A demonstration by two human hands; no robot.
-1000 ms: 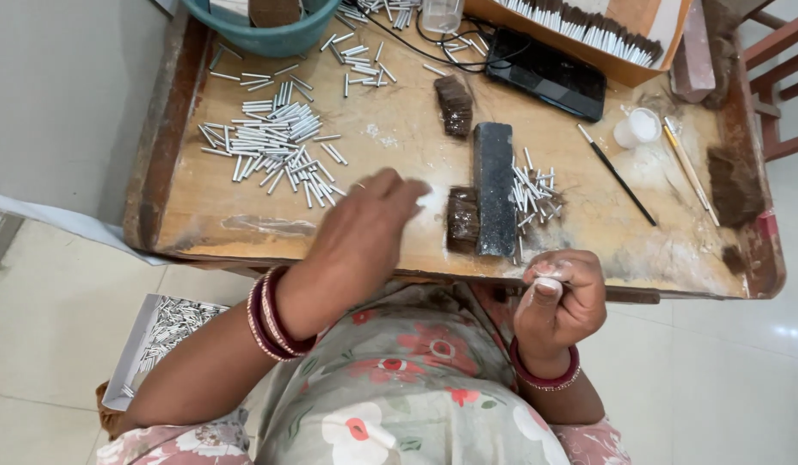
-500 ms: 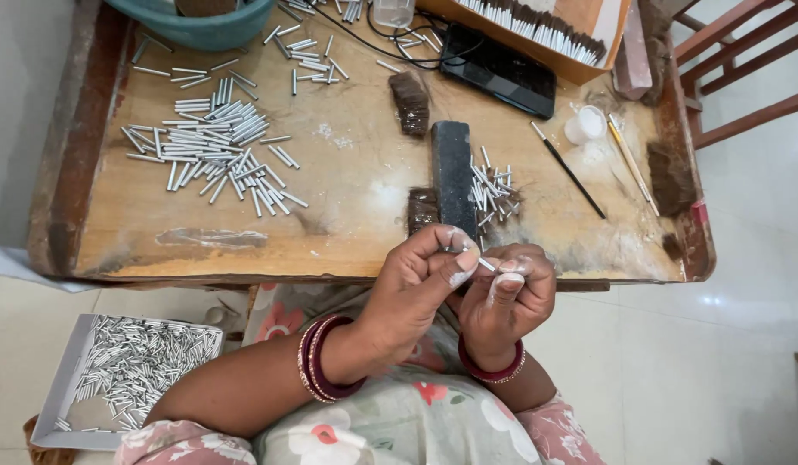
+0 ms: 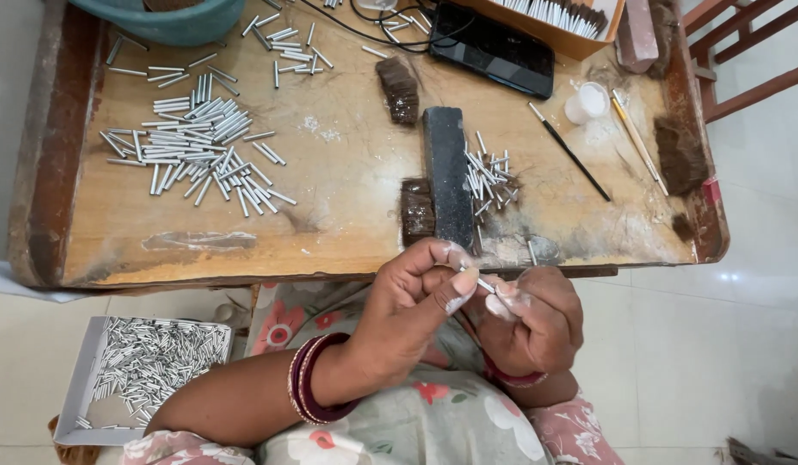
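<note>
My left hand (image 3: 412,314) and my right hand (image 3: 537,319) meet just below the front edge of a low wooden table (image 3: 347,232), above my lap. Together they pinch a short thin silver tube (image 3: 485,283) between powder-whitened fingertips. On the table just above my hands stands a dark upright block (image 3: 446,172) with a small heap of silver tubes (image 3: 489,176) to its right. A larger pile of silver tubes (image 3: 197,151) lies at the left of the table.
A cardboard box of silver tubes (image 3: 149,362) sits on the floor at lower left. Further back lie a teal bowl (image 3: 171,17), a black phone (image 3: 494,47), a small white cap (image 3: 586,103), thin brushes (image 3: 571,155) and dark fibre clumps (image 3: 679,151). A wooden chair (image 3: 743,52) stands at right.
My left hand came back from the table near the dark block and joined my right hand at the front edge; both now grip the small tube. The view shifted slightly.
</note>
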